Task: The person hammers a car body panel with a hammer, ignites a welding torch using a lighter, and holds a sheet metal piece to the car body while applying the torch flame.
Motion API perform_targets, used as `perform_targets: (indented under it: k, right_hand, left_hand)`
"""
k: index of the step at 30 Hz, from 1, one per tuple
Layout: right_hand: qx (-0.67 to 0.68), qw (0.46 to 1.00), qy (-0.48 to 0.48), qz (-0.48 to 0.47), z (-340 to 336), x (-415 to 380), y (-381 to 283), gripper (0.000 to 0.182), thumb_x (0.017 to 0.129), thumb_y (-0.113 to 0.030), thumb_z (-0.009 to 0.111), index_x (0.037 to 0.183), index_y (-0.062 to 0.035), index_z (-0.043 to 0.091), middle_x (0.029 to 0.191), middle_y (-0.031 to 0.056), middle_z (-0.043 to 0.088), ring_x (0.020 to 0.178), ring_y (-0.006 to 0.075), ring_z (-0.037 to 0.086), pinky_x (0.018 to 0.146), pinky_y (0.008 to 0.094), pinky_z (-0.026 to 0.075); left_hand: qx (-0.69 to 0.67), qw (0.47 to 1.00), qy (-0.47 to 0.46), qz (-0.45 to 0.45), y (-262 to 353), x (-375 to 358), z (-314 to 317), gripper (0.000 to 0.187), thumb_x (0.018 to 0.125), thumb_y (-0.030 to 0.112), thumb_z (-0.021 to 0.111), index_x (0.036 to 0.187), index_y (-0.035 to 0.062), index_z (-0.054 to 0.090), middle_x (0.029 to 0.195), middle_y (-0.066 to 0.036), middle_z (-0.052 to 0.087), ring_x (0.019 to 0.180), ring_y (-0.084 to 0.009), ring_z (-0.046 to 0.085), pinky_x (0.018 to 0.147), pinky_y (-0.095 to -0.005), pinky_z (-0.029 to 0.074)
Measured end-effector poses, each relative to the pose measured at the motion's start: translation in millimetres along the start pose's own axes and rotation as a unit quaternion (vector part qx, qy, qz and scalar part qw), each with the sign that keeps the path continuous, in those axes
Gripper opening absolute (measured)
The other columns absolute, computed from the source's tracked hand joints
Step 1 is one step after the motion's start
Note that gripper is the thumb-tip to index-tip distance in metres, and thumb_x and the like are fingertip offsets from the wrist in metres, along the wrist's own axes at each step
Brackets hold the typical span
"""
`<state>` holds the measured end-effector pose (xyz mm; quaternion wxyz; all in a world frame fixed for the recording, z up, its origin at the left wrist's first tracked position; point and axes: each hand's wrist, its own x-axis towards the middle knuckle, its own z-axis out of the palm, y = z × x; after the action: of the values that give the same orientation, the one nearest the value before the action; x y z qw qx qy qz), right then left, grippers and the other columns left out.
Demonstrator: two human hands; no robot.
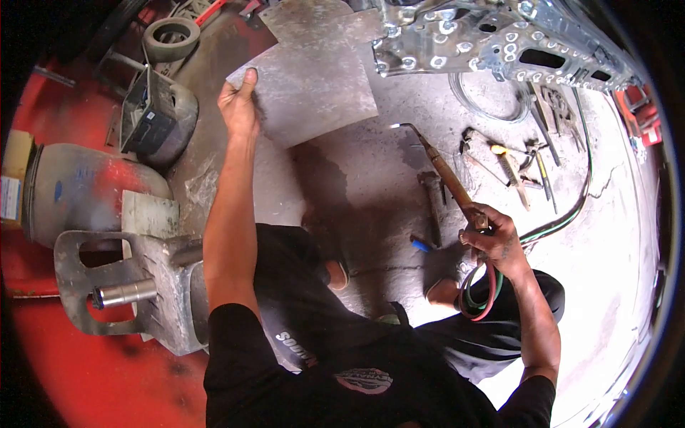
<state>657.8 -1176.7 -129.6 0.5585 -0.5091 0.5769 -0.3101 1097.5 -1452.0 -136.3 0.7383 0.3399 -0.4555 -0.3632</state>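
My left hand [240, 107] grips the left edge of a grey metal sheet [314, 85], thumb on top and the other fingers partly hidden by the hand and sheet. In my right hand [494, 239] is a gas welding torch [448, 175], its long brass-coloured neck pointing up and to the left. The bent torch tip [404, 126] has a small bright white spot at its end, below the sheet's right corner and apart from it. Red and green hoses [491, 299] loop down beneath my right hand.
A spot-welded metal car panel [457, 46] stands at the upper right. Coiled wire [492, 107], a yellow-handled brush [510, 171] and several tools lie on the right floor. At left are a plastic stool [160, 285], a grey cylinder [93, 189] and a black crate [148, 114].
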Motion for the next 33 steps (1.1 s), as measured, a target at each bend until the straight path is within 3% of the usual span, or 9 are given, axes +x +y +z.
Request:
perform_targets:
  k: [7,10,13,16,28,33]
  right_hand:
    - [-0.027,0.999,0.008,-0.019,-1.4,1.8,6.4,0.043,0.083,-0.004,0.073,0.124,0.0011,0.061,0.082,0.0059,0.064,0.062,0.0116,0.062,0.055,0.0271,0.049]
    - [0.001,1.000,0.004,0.003,-1.1,-0.4,0.7,0.042,0.083,-0.003,0.073,0.124,0.0011,0.061,0.083,0.0058,0.064,0.062,0.0112,0.061,0.055,0.0270,0.049]
    - [-0.016,1.000,0.007,-0.020,-1.8,1.2,7.5,0.042,0.084,-0.002,0.073,0.124,0.0007,0.061,0.082,0.0054,0.064,0.059,0.0106,0.061,0.052,0.0262,0.047]
    - [-0.013,1.000,0.002,-0.003,-1.3,-1.3,-0.4,0.043,0.084,-0.001,0.073,0.125,0.0004,0.060,0.082,0.0052,0.064,0.057,0.0102,0.060,0.051,0.0259,0.047]
    - [-0.002,1.000,0.005,-0.011,0.3,-9.7,-8.3,0.047,0.083,0.003,0.071,0.128,-0.0013,0.059,0.083,0.0047,0.064,0.060,0.0092,0.060,0.052,0.0250,0.047]
    - [0.004,1.000,0.020,-0.016,-1.0,-13.8,-7.1,0.048,0.084,0.003,0.071,0.130,-0.0035,0.060,0.082,0.0043,0.064,0.059,0.0092,0.060,0.051,0.0248,0.047]
  left_hand:
    - [0.006,1.000,0.007,0.001,1.4,1.0,0.4,0.020,0.087,0.005,0.076,0.105,-0.0002,0.069,0.101,-0.006,0.072,0.088,-0.0134,0.064,0.084,-0.0287,0.049]
    - [0.021,1.000,-0.009,0.003,1.8,2.3,-2.7,0.028,0.088,0.013,0.077,0.109,-0.0015,0.066,0.107,-0.009,0.070,0.098,-0.0169,0.063,0.092,-0.0319,0.047]
    - [0.021,1.000,-0.005,0.001,-0.8,3.4,-3.5,0.027,0.088,0.014,0.077,0.108,-0.0014,0.067,0.106,-0.008,0.070,0.096,-0.0166,0.063,0.091,-0.0315,0.047]
    - [0.016,1.000,0.007,0.002,-1.8,2.3,-2.4,0.019,0.088,0.005,0.075,0.105,0.0001,0.070,0.102,-0.006,0.072,0.089,-0.0131,0.064,0.085,-0.0281,0.049]
    - [0.020,0.999,0.018,0.025,-1.3,0.5,2.7,0.024,0.086,0.007,0.077,0.107,-0.0005,0.069,0.100,-0.005,0.071,0.089,-0.0135,0.063,0.085,-0.0282,0.049]
    - [0.033,0.999,0.003,0.004,6.3,-2.3,3.0,0.021,0.090,0.009,0.074,0.105,-0.0012,0.063,0.104,-0.008,0.068,0.096,-0.0158,0.062,0.091,-0.0297,0.046]
